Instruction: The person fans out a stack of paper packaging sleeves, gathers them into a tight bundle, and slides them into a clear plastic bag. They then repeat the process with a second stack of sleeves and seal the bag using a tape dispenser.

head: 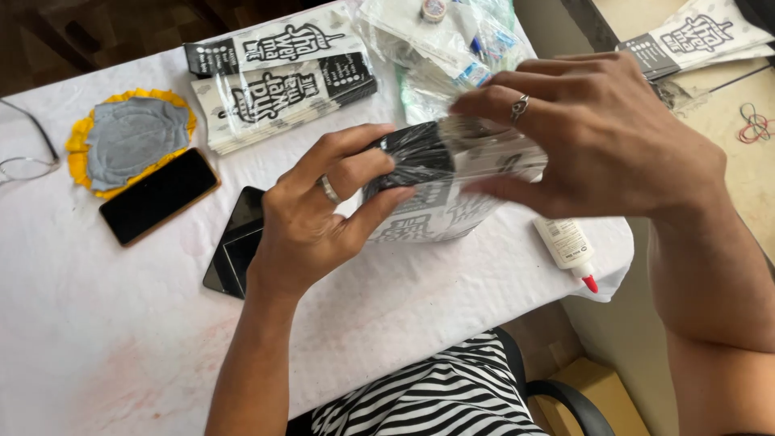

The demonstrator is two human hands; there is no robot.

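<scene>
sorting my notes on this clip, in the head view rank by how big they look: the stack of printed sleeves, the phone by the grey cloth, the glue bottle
1. Stack of printed sleeves, largest.
2. Phone.
3. Glue bottle, smallest.
All three lie on the table at a similar distance from the camera, so the order looks safe.

The scene is lit brightly and evenly by soft daylight, which appears to come from the upper right, where the pale surface (726,121) is washed out. Only faint, diffuse shadows are cast beneath the left hand (311,218) and the right hand (597,133) onto the white tablecloth (97,323). Glare is seen on the clear plastic wrap (452,153) and on the two dark phone screens (159,195). The right-hand fingers (492,101) are softened by motion blur. The upper left corner is left dim.
</scene>
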